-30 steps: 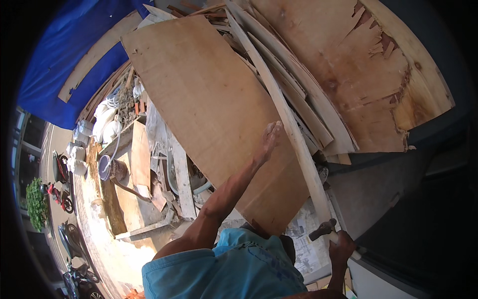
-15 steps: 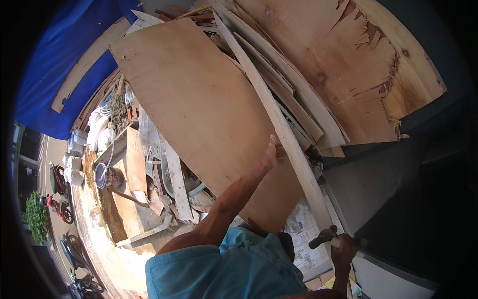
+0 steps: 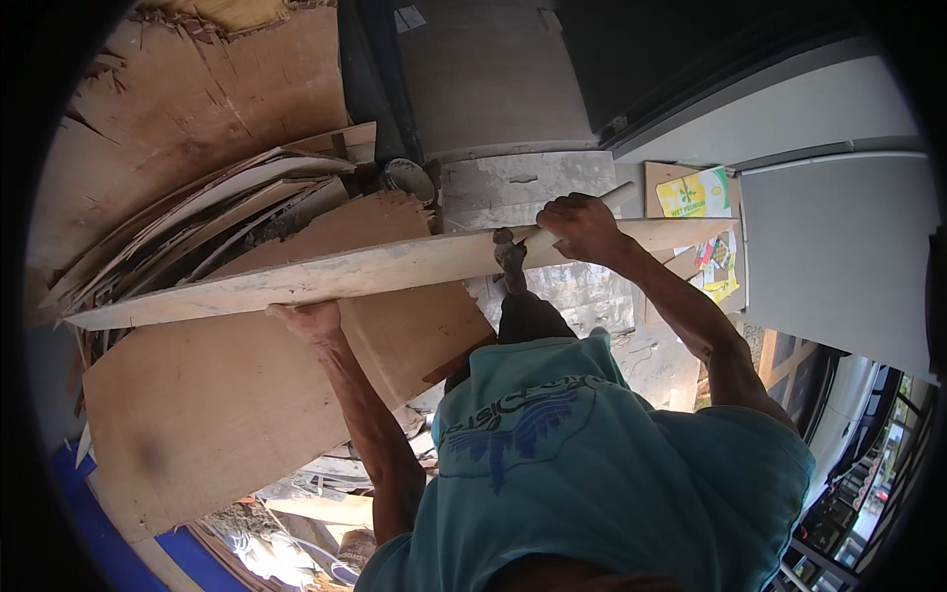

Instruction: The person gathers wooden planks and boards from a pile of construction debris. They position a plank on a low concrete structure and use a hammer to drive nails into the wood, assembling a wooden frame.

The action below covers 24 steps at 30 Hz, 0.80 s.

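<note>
A long pale wooden plank (image 3: 395,268) stretches across in front of me from left to right. My left hand (image 3: 312,320) grips its near edge left of the middle, with most of the fingers hidden beneath the board. My right hand (image 3: 580,229) is closed around the light handle of a hammer (image 3: 510,259) and lies over the right part of the plank. The hammer's dark head points toward me above the board. Below the plank, a large brown plywood sheet (image 3: 217,414) slants down to the left.
Thin broken boards (image 3: 212,222) are heaped behind the plank at left, beside a large splintered plywood panel (image 3: 217,84). A round container (image 3: 409,180) stands near the dusty floor (image 3: 592,296). At right are a yellow-green printed bag (image 3: 705,202) and a grey panel (image 3: 838,247).
My view has swung to the right. My left hand has gone from above the plywood sheet to the plank's edge. The right hand keeps the hammer and is now over the plank.
</note>
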### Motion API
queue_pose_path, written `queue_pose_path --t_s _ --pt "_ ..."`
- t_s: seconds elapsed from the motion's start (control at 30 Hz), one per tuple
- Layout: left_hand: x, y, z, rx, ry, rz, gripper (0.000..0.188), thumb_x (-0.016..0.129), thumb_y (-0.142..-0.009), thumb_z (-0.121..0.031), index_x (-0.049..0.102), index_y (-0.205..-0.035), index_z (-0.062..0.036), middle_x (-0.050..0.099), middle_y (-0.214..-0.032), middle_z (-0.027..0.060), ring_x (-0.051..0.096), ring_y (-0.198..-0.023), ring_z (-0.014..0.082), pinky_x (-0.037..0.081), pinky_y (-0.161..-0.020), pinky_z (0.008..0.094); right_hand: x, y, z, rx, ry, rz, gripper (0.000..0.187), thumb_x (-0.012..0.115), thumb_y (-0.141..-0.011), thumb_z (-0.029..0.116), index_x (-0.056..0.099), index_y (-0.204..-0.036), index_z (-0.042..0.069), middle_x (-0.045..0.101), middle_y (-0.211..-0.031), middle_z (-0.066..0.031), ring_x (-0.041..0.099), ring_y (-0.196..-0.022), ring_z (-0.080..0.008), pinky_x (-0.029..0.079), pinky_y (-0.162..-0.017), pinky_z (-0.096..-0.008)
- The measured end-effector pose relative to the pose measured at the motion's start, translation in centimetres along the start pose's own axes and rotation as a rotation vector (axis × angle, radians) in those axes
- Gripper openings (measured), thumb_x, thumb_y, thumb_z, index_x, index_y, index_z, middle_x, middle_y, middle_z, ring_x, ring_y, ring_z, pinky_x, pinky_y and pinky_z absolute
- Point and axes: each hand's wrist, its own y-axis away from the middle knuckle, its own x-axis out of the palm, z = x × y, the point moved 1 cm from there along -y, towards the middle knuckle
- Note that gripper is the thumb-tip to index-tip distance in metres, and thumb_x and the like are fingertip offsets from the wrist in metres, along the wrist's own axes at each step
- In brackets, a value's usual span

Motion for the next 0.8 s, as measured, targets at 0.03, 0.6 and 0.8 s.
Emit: queue_pose_path --t_s 0.03,0.6,0.8 --pt "-0.1 0.4 0.6 0.009 -0.030 0.023 0.085 0.040 -0.082 -0.079 0.037 -0.143 -0.0190 0.042 -0.143 0.0050 0.037 -0.133 0.0298 0.027 -0.112 0.0572 0.4 0.4 -0.3 0.024 0.019 0.017 0.030 0.072 -0.060 0.011 0.057 -0.086 0.009 0.062 -0.081 -0.0047 0.065 -0.080 -0.0240 0.052 -0.071 -0.0361" --pt "-1.5 7.8 1.7 0.129 -0.076 0.112 0.052 0.067 -0.089 -0.039 0.052 -0.129 -0.0094 0.058 -0.126 0.0044 0.055 -0.117 0.0212 0.046 -0.099 0.0420 7.0 2.7 -7.9 0.161 -0.102 0.004 0.055 0.072 -0.063 -0.002 0.061 -0.116 0.008 0.063 -0.114 -0.0112 0.060 -0.101 -0.0336 0.048 -0.090 -0.0408" --pt "-1.6 9.9 4.9 0.192 -0.223 0.003 0.014 0.067 -0.091 -0.016 0.064 -0.104 -0.0115 0.067 -0.097 0.0004 0.064 -0.087 0.0138 0.054 -0.078 0.0360 6.6 2.3 -9.3 0.474 -0.453 0.042 0.039 0.071 -0.069 0.005 0.064 -0.107 -0.001 0.067 -0.099 -0.0176 0.064 -0.095 -0.0283 0.050 -0.086 -0.0366"
